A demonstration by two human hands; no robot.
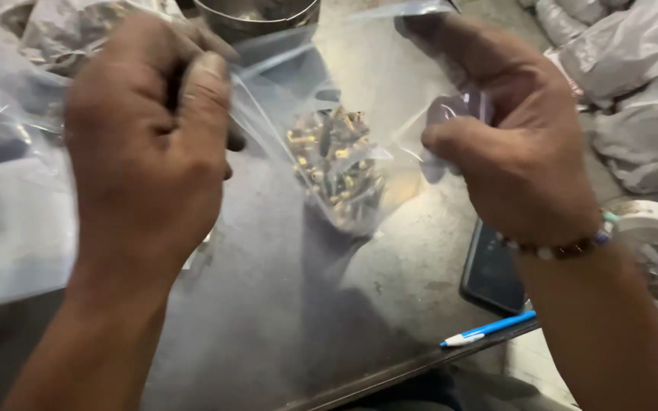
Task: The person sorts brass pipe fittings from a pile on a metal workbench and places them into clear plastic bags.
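left hand [146,144] fingers pinch clear bag [321,99] at its top edge | right hand [512,129] fingers grip opposite edge | bag hangs between fingers, small metal parts [336,164] at bottom | phone [490,272], blue pen [487,329] on counter [283,327] below right fingers

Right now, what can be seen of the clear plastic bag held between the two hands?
The clear plastic bag is thin, glossy and creased, held up above the grey table. The left hand and right hand each pinch its upper edge, pulling it taut. A cluster of small brass-coloured and dark metal parts sags in its lower corner.
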